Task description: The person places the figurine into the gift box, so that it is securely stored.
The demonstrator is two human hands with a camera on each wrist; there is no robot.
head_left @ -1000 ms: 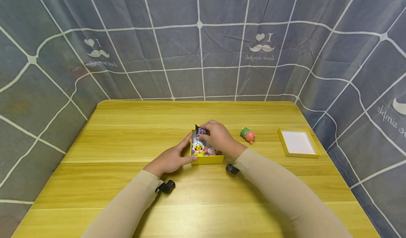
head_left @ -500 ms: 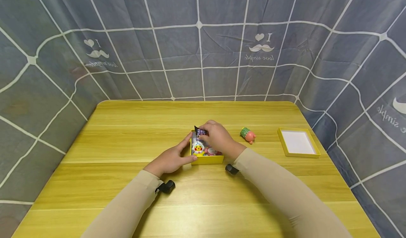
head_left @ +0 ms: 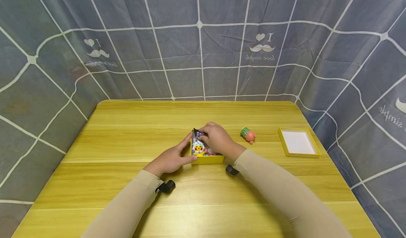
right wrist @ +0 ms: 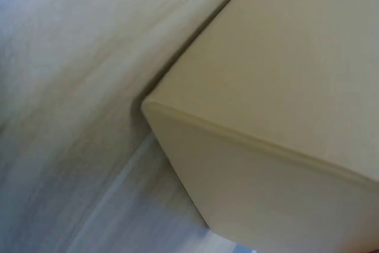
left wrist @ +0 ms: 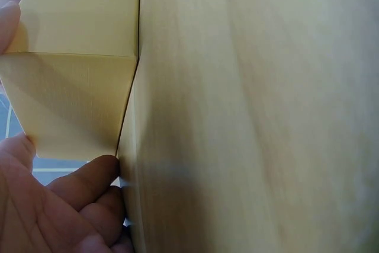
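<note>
A yellow box (head_left: 207, 160) stands on the table, with toy figurines inside. My left hand (head_left: 170, 160) rests against its near left corner, thumb on the near wall and index finger along the left wall. My right hand (head_left: 219, 138) reaches into the box and pinches a small purple figurine (head_left: 199, 135) with a black pointed top at the far left. A white-hooded figurine with a yellow face (head_left: 198, 148) lies in the near left part. To its right, a pink figurine (head_left: 210, 151) is partly covered by the right hand. In the right wrist view the box wall (right wrist: 272, 75) shows, not the fingers.
Right of the box, a green and pink figurine (head_left: 248, 135) lies on the wooden table (head_left: 203, 199). Farther right is a shallow yellow lid (head_left: 299, 143) with its white inside facing up. A grey curtain (head_left: 177, 48) with white lines surrounds the table's back and sides.
My right hand has lowered the purple figurine slightly deeper into the box, and its black top has tipped to the left. The left hand and the box have stayed in place.
</note>
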